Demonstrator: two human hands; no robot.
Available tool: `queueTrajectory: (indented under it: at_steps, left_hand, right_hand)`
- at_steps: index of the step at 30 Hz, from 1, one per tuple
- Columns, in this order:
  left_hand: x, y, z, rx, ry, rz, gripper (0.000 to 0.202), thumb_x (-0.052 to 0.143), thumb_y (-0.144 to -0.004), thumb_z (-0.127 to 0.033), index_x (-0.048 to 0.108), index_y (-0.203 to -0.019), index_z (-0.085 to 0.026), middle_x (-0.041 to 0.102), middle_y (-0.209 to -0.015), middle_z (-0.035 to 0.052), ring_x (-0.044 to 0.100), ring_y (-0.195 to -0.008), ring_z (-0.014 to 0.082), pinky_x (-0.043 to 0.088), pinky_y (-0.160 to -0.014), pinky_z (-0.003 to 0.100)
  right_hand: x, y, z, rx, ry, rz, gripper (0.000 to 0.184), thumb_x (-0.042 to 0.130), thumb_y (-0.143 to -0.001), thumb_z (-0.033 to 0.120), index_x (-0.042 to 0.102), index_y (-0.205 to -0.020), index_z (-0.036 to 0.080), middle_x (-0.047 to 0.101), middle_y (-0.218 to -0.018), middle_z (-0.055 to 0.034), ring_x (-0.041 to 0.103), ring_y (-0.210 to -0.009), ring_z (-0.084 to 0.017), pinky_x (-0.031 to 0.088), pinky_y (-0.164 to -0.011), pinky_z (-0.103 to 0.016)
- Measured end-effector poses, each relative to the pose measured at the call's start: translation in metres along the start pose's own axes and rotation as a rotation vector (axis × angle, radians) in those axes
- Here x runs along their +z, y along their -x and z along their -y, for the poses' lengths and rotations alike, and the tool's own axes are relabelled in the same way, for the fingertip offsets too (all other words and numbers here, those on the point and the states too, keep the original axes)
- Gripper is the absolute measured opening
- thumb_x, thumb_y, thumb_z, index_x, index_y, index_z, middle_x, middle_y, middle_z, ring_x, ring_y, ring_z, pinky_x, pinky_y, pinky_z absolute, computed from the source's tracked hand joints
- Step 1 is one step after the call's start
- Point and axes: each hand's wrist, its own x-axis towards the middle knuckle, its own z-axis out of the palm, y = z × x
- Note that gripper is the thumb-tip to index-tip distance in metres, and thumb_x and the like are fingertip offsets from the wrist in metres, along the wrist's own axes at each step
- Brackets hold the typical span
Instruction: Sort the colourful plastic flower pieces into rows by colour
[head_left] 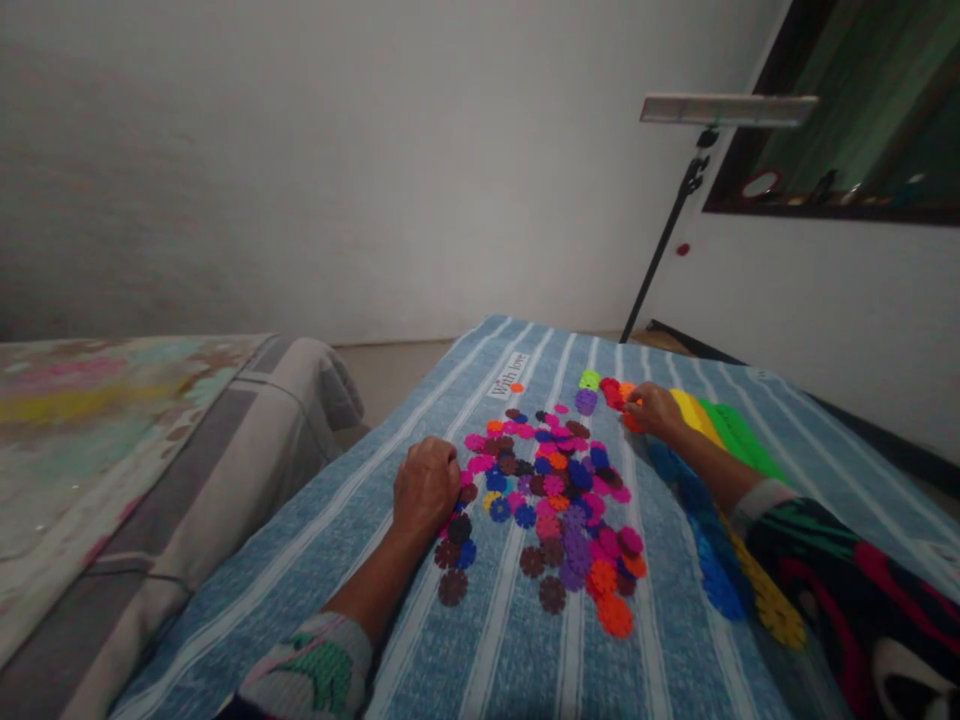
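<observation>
A loose pile of flat flower-shaped plastic discs (555, 500) in pink, purple, blue, brown and orange lies on a blue striped cloth (495, 640). My left hand (425, 487) rests closed as a fist at the pile's left edge; what it holds, if anything, is hidden. My right hand (654, 408) reaches to the far right of the pile, fingers closed on an orange disc (628, 392) beside red ones. Rows of joined discs run under my right forearm: green (739, 435), yellow (694, 412), blue (709, 560).
A grey and patterned mattress or cushion (150, 470) lies to the left of the cloth. A lamp on a black stand (675, 225) rises behind the cloth at the right, near a dark-framed window (840, 120). A white wall fills the background.
</observation>
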Motion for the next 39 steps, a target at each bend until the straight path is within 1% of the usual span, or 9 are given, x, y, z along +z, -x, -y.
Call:
queueTrajectory:
  at_steps: [6, 12, 15, 19, 22, 25, 30, 34, 39]
  left_hand:
    - [0.003, -0.001, 0.003, 0.003, 0.023, 0.004, 0.018, 0.046, -0.086, -0.019, 0.063, -0.089, -0.018, 0.064, -0.1, 0.0076, 0.056, -0.1, 0.0225, 0.045, -0.088, 0.033]
    - [0.003, 0.0, 0.003, 0.007, 0.021, 0.003, 0.018, 0.046, -0.086, -0.018, 0.063, -0.089, -0.017, 0.064, -0.098, 0.0079, 0.056, -0.099, 0.0223, 0.045, -0.088, 0.033]
    - [0.004, 0.0, 0.002, 0.002, 0.027, -0.002, 0.019, 0.045, -0.086, -0.018, 0.064, -0.089, -0.017, 0.064, -0.098, 0.0076, 0.056, -0.099, 0.0223, 0.044, -0.087, 0.033]
    - [0.004, -0.001, 0.001, -0.001, 0.037, -0.004, 0.018, 0.046, -0.086, -0.019, 0.064, -0.09, -0.017, 0.064, -0.099, 0.0076, 0.055, -0.1, 0.0224, 0.044, -0.087, 0.033]
    - [0.004, 0.0, 0.001, -0.002, 0.041, -0.006, 0.018, 0.046, -0.086, -0.019, 0.064, -0.09, -0.018, 0.064, -0.099, 0.0074, 0.055, -0.1, 0.0223, 0.044, -0.088, 0.033]
    - [0.005, 0.0, 0.0, -0.002, 0.034, -0.014, 0.019, 0.046, -0.086, -0.019, 0.064, -0.089, -0.018, 0.064, -0.098, 0.0075, 0.055, -0.099, 0.0225, 0.044, -0.086, 0.033]
    - [0.004, 0.001, -0.001, 0.0, 0.025, -0.012, 0.02, 0.046, -0.086, -0.019, 0.065, -0.089, -0.017, 0.064, -0.099, 0.0083, 0.056, -0.101, 0.0235, 0.045, -0.087, 0.034]
    - [0.005, 0.003, -0.002, 0.009, 0.015, -0.004, 0.021, 0.045, -0.087, -0.019, 0.065, -0.093, -0.017, 0.064, -0.102, 0.0091, 0.056, -0.102, 0.0237, 0.045, -0.087, 0.034]
    - [0.0, 0.005, -0.003, 0.049, -0.005, 0.055, 0.023, 0.047, -0.086, -0.019, 0.066, -0.099, -0.017, 0.064, -0.107, 0.0095, 0.056, -0.107, 0.0245, 0.046, -0.09, 0.034]
  right_hand:
    - [0.012, -0.021, -0.009, 0.061, 0.123, 0.086, 0.02, 0.057, -0.084, 0.02, 0.076, -0.079, 0.014, 0.07, -0.089, -0.0116, 0.063, -0.084, -0.021, 0.039, -0.065, -0.027]
    - [0.025, -0.028, -0.009, 0.07, 0.182, 0.146, 0.028, 0.05, -0.084, 0.016, 0.078, -0.088, 0.013, 0.071, -0.09, -0.0137, 0.065, -0.086, -0.023, 0.039, -0.066, -0.026]
    - [0.025, -0.027, -0.009, 0.07, 0.208, 0.151, 0.029, 0.049, -0.085, 0.017, 0.078, -0.09, 0.012, 0.071, -0.091, -0.0156, 0.065, -0.087, -0.024, 0.04, -0.068, -0.028]
    - [0.016, -0.02, -0.002, 0.014, 0.228, 0.134, 0.032, 0.046, -0.089, 0.017, 0.075, -0.096, 0.008, 0.067, -0.103, -0.0208, 0.062, -0.094, -0.026, 0.039, -0.071, -0.029]
    - [0.01, -0.007, 0.017, -0.082, 0.206, 0.146, 0.03, 0.045, -0.091, 0.016, 0.074, -0.095, 0.009, 0.066, -0.105, -0.0194, 0.06, -0.097, -0.025, 0.038, -0.074, -0.029]
    - [0.008, 0.018, 0.05, -0.22, 0.147, 0.19, 0.022, 0.052, -0.09, 0.021, 0.073, -0.091, 0.016, 0.068, -0.099, -0.0105, 0.059, -0.096, -0.021, 0.039, -0.077, -0.026]
    - [0.011, 0.069, 0.117, -0.657, -0.103, 0.244, 0.018, 0.054, -0.091, 0.024, 0.071, -0.088, 0.019, 0.067, -0.092, -0.0067, 0.057, -0.092, -0.019, 0.04, -0.083, -0.03]
    - [0.014, 0.099, 0.154, -0.741, -0.203, 0.247, 0.018, 0.058, -0.089, 0.024, 0.069, -0.103, 0.02, 0.065, -0.101, -0.0075, 0.056, -0.098, -0.02, 0.041, -0.086, -0.03]
    - [0.007, 0.126, 0.156, -0.78, -0.166, 0.274, 0.016, 0.06, -0.088, 0.024, 0.067, -0.102, 0.021, 0.063, -0.103, -0.007, 0.056, -0.095, -0.02, 0.041, -0.083, -0.031]
